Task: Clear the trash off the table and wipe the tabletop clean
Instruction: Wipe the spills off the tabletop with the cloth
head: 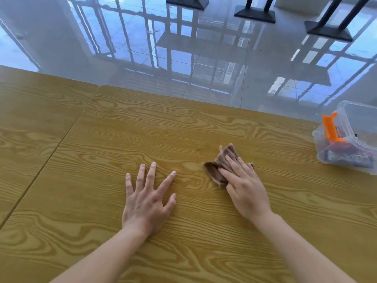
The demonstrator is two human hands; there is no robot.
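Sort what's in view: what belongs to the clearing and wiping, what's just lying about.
Job: brown cloth, pressed flat by right hand; wooden tabletop; clear bin at right edge, colourful bits inside; left hand, flat on tabletop.
Just there: black table bases; glossy floor.

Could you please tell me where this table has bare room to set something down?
The wood-grain table is bare from its far edge to both hands, and left of the left hand past the seam. Crowded right: the right hand presses a brown cloth; an orange-latched clear plastic box stands beyond.
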